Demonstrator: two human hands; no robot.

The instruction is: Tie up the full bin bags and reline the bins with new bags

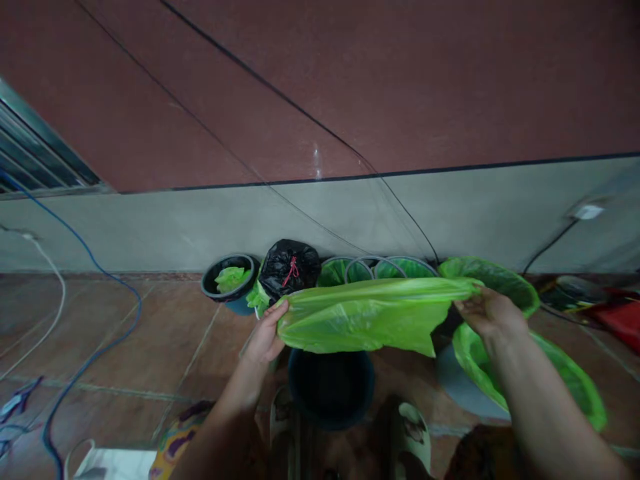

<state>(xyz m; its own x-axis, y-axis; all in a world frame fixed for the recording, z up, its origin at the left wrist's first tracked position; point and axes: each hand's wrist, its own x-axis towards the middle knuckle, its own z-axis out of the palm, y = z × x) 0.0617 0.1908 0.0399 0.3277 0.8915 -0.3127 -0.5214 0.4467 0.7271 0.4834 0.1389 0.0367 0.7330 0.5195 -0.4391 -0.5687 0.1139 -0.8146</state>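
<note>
**Bag held open over a bucket**

Left hand (pixel 265 337) and right hand (pixel 487 312) each pinch an end of the green bag (pixel 367 313), stretched above the dark bucket (pixel 331 390). Next it likely needs lowering and spreading over the rim.

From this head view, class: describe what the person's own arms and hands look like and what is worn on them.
Both forearms are bare, with no sleeves in view. The left hand and right hand wear no gloves, and no rings, watch or bracelets show. The fingernails look short and plain.
</note>
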